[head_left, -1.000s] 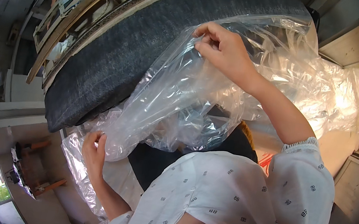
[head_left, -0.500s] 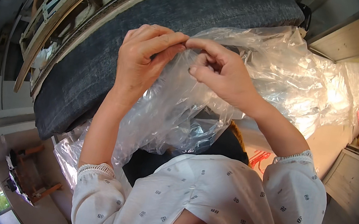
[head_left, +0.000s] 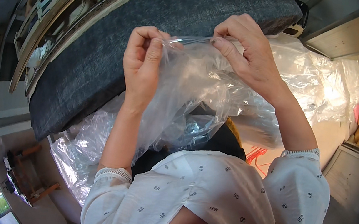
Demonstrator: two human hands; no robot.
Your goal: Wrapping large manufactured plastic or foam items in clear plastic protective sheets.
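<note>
Plastic sheeting drapes in front of the white blouse, its upper edge pinched between thumb and fingers of left hand and right hand; light, even tension should spare it tearing. Beyond lies a long dark surface.

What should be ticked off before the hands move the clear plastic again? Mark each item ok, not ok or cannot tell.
1. Left hand has a pinch on the clear plastic: ok.
2. Right hand pinches it too, thumb against fingers: ok.
3. Upper edge drawn out between the hands: ok, it spans the gap.
4. Plastic smooth below the hands: not ok, it hangs bunched and creased.
5. Single layer or several at the held edge: cannot tell.
6. Red strands clear of both hands: ok, they lie apart.
</note>
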